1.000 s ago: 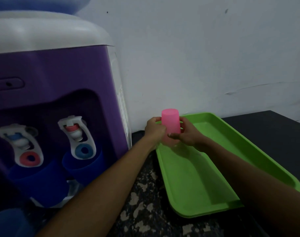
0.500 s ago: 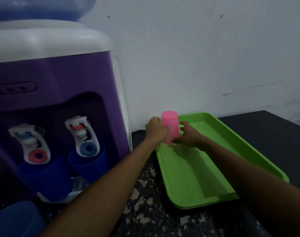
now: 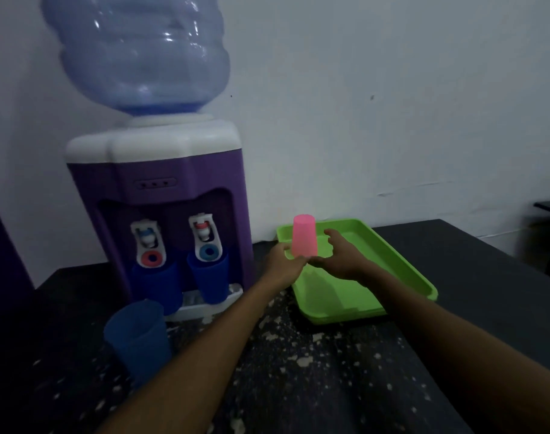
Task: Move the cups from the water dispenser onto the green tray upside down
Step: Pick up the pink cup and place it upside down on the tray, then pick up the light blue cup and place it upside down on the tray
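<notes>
A pink cup (image 3: 304, 235) stands upside down in the far left corner of the green tray (image 3: 402, 270). My left hand (image 3: 284, 264) is at the cup's lower left, fingertips by its rim, thumb apart from it. My right hand (image 3: 341, 258) hovers just to the cup's right with fingers spread and a gap to it. Two blue cups (image 3: 161, 286) (image 3: 209, 277) sit upright under the taps of the purple water dispenser (image 3: 173, 170). A third blue cup (image 3: 139, 339) stands upright on the counter in front of it.
A large blue water bottle (image 3: 142, 54) tops the dispenser. The dark speckled counter (image 3: 298, 364) runs to a white wall behind. A dark object (image 3: 546, 242) stands at the far right edge.
The pink cup went down onto the tray and both hands loosened from it; the right hand's fingers have spread away. My view has pulled back and up, showing the whole dispenser.
</notes>
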